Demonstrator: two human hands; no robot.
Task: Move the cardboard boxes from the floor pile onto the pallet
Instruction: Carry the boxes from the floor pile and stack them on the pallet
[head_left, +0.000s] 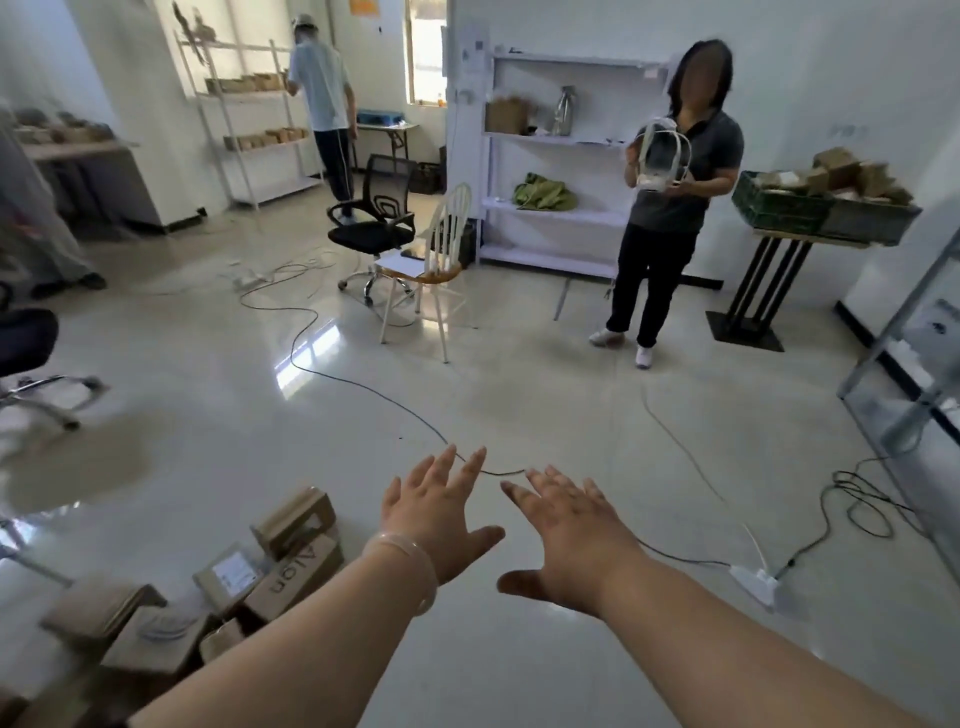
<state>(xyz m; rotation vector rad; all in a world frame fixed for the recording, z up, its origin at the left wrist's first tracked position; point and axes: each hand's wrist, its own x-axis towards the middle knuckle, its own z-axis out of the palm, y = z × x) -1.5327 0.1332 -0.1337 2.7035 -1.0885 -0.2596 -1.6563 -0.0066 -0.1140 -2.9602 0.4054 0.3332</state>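
Head view: the pile of cardboard boxes (228, 587) is on the floor at lower left, right beside your left forearm. They're small brown corrugated cartons, rectangular and matte, jumbled at odd angles. One has a white shipping label (235, 567) and one has dark print on its side. None is held. The pallet isn't in frame, so I can't tell where it is.

Left hand (436, 512): fingers straight and spread, palm down, holding nothing, over bare floor to the right of the pile. There's a translucent bangle (413, 564) on that wrist.
Right hand (569, 530): also flat, spread and empty, just beside the left and not touching it.

My read on the step: pickup hasn't started and nothing is gripped. For the next move, bring both hands down and left to the pile and take a top carton by two opposite sides. The stiff board should take a side squeeze. The stack is loose, so neighbours may slide when you lift one.

The floor (519, 374) is glossy pale tile, reflective and probably slick. A thin dark cable (358, 385) runs across it just past your fingertips towards the white power strip (753, 582) on the right. Watch your feet once you're loaded.

Far right, a green plastic crate (779, 210) on a black stand holds more cartons, well apart from the pile.
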